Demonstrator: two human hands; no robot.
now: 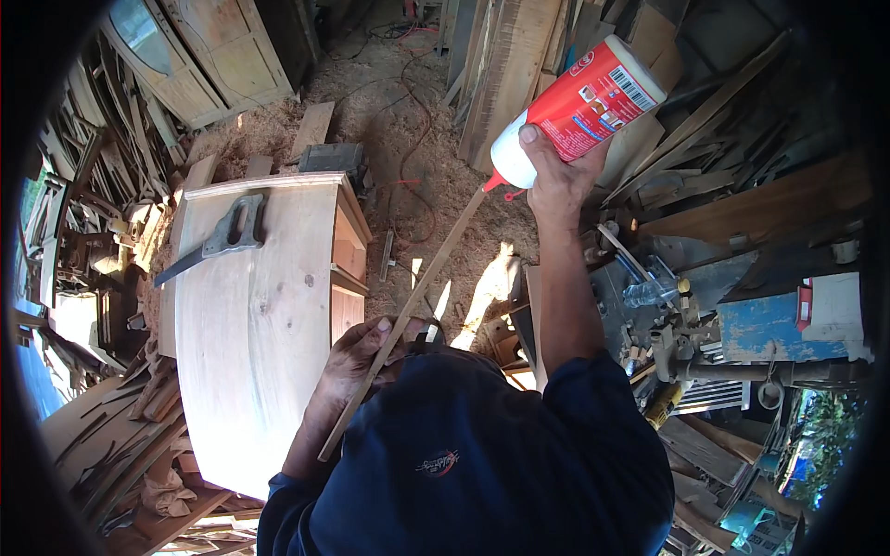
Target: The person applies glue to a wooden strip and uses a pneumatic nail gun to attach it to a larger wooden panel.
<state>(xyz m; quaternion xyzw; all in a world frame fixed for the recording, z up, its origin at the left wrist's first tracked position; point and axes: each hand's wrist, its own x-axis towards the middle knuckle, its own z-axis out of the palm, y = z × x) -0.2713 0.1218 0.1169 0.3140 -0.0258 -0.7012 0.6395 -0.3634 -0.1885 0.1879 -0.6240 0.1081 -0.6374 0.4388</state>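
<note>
My right hand [564, 181] is wrapped round a red and white glue bottle [593, 107], tilted with its nozzle pointing down and to the left. The red nozzle tip meets the far end of a thin wooden strip [422, 287]; whether glue is coming out is too small to tell. Gripped near its middle by my left hand [360, 357], the strip slants from the nozzle back toward my left forearm. Left of that hand stands a pale wooden cabinet [269, 324] with open compartments on its right side. A handsaw [227, 236] lies on its top.
Wood shavings cover the floor [371, 120]. Stacked boards [505, 74] lean at the back, and offcuts [111, 454] pile up on the left. At the right are a clear plastic bottle [649, 293], a metal clamp [714, 372] and a blue painted board [769, 329].
</note>
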